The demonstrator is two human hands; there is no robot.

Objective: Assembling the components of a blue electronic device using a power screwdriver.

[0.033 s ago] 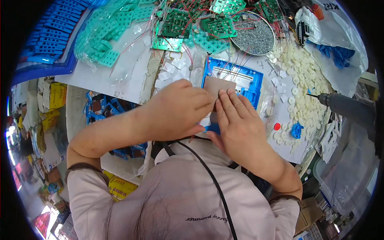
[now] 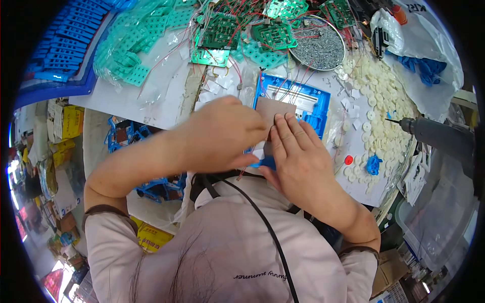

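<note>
A blue plastic casing [image 2: 317,103] lies before me, with white and silvery parts and thin red wires inside. Over its near left part lies a flat brown board [image 2: 275,106]. My right hand [image 2: 302,159] rests on this board, its fingers stretched out flat and its thumb apart toward the left. My left hand [image 2: 225,134] is closed at the board's left side, fingers curled and somewhat blurred. What it grips, if anything, is hidden behind the knuckles.
Green circuit boards [image 2: 221,31] with red wires lie at the back, beside a round tray [image 2: 345,49] of small metal pieces. White round plastic pieces [image 2: 376,101] spread to the right. A dark power screwdriver [image 2: 439,134] juts in there. Teal perforated sheets [image 2: 118,55] pile up far left.
My left hand has shifted very slightly and is more blurred. The right hand stays flat on the brown board.
</note>
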